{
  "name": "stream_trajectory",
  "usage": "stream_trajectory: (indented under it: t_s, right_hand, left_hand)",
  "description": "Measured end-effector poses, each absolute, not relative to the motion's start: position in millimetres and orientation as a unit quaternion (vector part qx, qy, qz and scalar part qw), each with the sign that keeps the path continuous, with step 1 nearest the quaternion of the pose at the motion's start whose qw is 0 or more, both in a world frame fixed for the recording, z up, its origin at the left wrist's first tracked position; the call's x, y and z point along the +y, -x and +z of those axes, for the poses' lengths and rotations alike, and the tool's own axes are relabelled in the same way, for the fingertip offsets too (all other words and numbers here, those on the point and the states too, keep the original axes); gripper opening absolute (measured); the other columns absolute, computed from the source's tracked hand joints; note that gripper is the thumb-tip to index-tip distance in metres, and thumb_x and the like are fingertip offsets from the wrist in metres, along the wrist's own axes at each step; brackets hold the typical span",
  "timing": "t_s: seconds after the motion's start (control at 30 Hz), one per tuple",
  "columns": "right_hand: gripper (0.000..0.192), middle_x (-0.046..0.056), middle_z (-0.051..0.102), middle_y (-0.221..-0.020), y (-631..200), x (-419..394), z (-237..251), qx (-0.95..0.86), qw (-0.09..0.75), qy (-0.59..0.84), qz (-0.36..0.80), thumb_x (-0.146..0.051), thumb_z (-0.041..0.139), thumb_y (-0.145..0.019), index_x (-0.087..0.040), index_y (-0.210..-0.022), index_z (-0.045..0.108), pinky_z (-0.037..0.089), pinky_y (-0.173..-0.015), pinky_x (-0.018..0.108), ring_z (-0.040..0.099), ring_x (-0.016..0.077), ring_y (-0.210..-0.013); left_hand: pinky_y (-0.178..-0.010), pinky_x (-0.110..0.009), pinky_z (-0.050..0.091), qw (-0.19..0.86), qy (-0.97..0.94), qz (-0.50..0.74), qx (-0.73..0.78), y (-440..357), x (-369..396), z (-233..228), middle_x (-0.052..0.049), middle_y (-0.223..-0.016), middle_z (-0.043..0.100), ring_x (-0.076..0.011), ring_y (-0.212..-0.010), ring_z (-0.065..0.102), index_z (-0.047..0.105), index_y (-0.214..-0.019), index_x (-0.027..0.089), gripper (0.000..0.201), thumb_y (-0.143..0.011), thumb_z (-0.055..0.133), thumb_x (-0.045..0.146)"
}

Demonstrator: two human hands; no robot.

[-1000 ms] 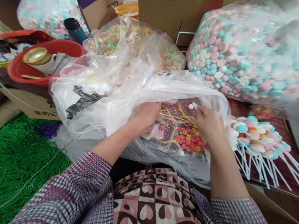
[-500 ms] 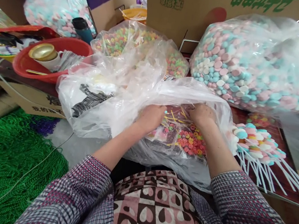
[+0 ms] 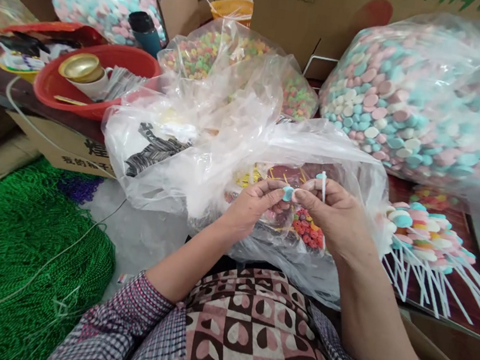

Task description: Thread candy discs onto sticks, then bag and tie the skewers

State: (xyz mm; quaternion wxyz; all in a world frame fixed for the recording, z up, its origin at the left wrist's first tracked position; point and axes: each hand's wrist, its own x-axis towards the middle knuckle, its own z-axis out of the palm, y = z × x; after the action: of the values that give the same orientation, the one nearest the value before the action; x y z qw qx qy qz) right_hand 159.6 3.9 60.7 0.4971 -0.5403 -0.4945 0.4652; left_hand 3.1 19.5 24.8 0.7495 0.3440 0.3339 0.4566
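Note:
My left hand is closed, pinching a light-blue marshmallow between thumb and fingertips. Close beside it, my right hand has its fingers closed around a short white stick, which points up. The right thumb tip meets the marshmallow's edge; whether it also pinches another piece is too small to tell. Below both hands lie red and orange gummy rings inside an open clear plastic bag. To the right, a bunch of marshmallow skewers rests with white sticks pointing toward me.
A big bag of pastel marshmallows stands at the back right. Behind the open plastic lies a bag of coloured rings. A red basin holds a gold bowl. Green cord is heaped at the lower left.
Both hands have risen out of the open plastic and come together. A blue marshmallow now shows in the left hand and a white stick in the right. The view has shifted slightly.

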Motion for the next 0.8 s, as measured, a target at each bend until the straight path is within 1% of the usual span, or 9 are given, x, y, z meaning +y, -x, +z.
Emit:
stream_trajectory:
  t_s: [0.07, 0.17, 0.27, 0.37, 0.43, 0.53, 0.63, 0.73, 0.8]
  right_hand:
    - [0.025, -0.004, 0.063, -0.065, -155, 2, 55, -0.506, 0.498, 0.562, 0.424, -0.040, 0.081, -0.069, -0.021, -0.074, 0.066, 0.044, -0.060, 0.026, 0.054, 0.0128, -0.061]
    - [0.020, -0.003, 0.065, -0.067, -152, 0, 49, -0.549, 0.471, 0.614, 0.317, -0.040, 0.075, -0.076, -0.022, -0.074, 0.068, 0.044, -0.062, 0.028, 0.056, 0.0146, -0.062]
    - [0.019, -0.001, 0.068, -0.070, -152, -4, 51, -0.579, 0.445, 0.622, 0.283, -0.040, 0.069, -0.082, -0.022, -0.076, 0.070, 0.045, -0.066, 0.030, 0.060, 0.0170, -0.067]
    - [0.022, 0.001, 0.072, -0.078, -153, -8, 56, -0.600, 0.434, 0.592, 0.318, -0.041, 0.063, -0.087, -0.023, -0.082, 0.073, 0.047, -0.073, 0.032, 0.064, 0.0192, -0.077]
    - [0.022, 0.000, 0.071, -0.078, -155, -10, 58, -0.599, 0.428, 0.572, 0.362, -0.041, 0.062, -0.088, -0.024, -0.084, 0.074, 0.048, -0.074, 0.031, 0.064, 0.0194, -0.079]
    - [0.020, -0.001, 0.064, -0.066, -156, -14, 57, -0.563, 0.437, 0.565, 0.416, -0.036, 0.061, -0.086, -0.024, -0.083, 0.076, 0.048, -0.066, 0.029, 0.062, 0.0188, -0.072]
    - [0.020, -0.003, 0.055, -0.057, -157, -16, 54, -0.541, 0.438, 0.569, 0.438, -0.031, 0.059, -0.084, -0.024, -0.088, 0.078, 0.046, -0.060, 0.028, 0.058, 0.0180, -0.065]
    - [0.022, -0.003, 0.056, -0.059, -157, -18, 52, -0.541, 0.421, 0.570, 0.454, -0.031, 0.060, -0.083, -0.024, -0.094, 0.078, 0.044, -0.056, 0.027, 0.055, 0.0160, -0.061]
    - [0.024, -0.003, 0.060, -0.064, -160, -22, 50, -0.528, 0.435, 0.567, 0.458, -0.032, 0.061, -0.084, -0.025, -0.099, 0.077, 0.041, -0.052, 0.025, 0.050, 0.0135, -0.057]
  left_hand:
    - [-0.066, -0.022, 0.046, 0.754, -0.339, 0.458, 0.328, -6, 16, 25, -0.001, -0.073, 0.067, -0.0099, -0.069, 0.062, 0.069, -0.092, 0.015, 0.042, -0.068, 0.083, 0.046]
    - [-0.067, -0.023, 0.045, 0.757, -0.340, 0.453, 0.325, -9, 12, 26, -0.001, -0.073, 0.066, -0.0093, -0.068, 0.060, 0.069, -0.092, 0.014, 0.041, -0.070, 0.080, 0.047]
    - [-0.068, -0.023, 0.044, 0.744, -0.351, 0.455, 0.342, -11, 9, 24, 0.000, -0.076, 0.065, -0.0080, -0.068, 0.057, 0.070, -0.096, 0.015, 0.039, -0.071, 0.081, 0.042]
    - [-0.070, -0.023, 0.044, 0.723, -0.367, 0.461, 0.360, -12, 8, 21, 0.000, -0.080, 0.067, -0.0075, -0.069, 0.056, 0.070, -0.097, 0.015, 0.035, -0.075, 0.078, 0.042]
    - [-0.071, -0.023, 0.044, 0.727, -0.363, 0.462, 0.355, -12, 7, 20, -0.001, -0.082, 0.068, -0.0078, -0.071, 0.056, 0.070, -0.094, 0.015, 0.034, -0.078, 0.075, 0.043]
    - [-0.072, -0.023, 0.044, 0.751, -0.350, 0.450, 0.333, -12, 5, 21, -0.002, -0.084, 0.069, -0.0081, -0.072, 0.057, 0.070, -0.093, 0.015, 0.031, -0.079, 0.074, 0.042]
    - [-0.071, -0.023, 0.044, 0.756, -0.346, 0.444, 0.332, -12, 4, 22, -0.001, -0.083, 0.068, -0.0079, -0.071, 0.056, 0.069, -0.090, 0.014, 0.029, -0.078, 0.074, 0.040]
    - [-0.069, -0.023, 0.044, 0.746, -0.339, 0.450, 0.356, -12, 6, 19, 0.000, -0.079, 0.067, -0.0074, -0.066, 0.055, 0.068, -0.089, 0.015, 0.027, -0.076, 0.075, 0.038]
    - [-0.066, -0.023, 0.044, 0.735, -0.325, 0.455, 0.383, -12, 7, 15, 0.000, -0.075, 0.067, -0.0076, -0.064, 0.057, 0.067, -0.089, 0.015, 0.027, -0.074, 0.076, 0.035]
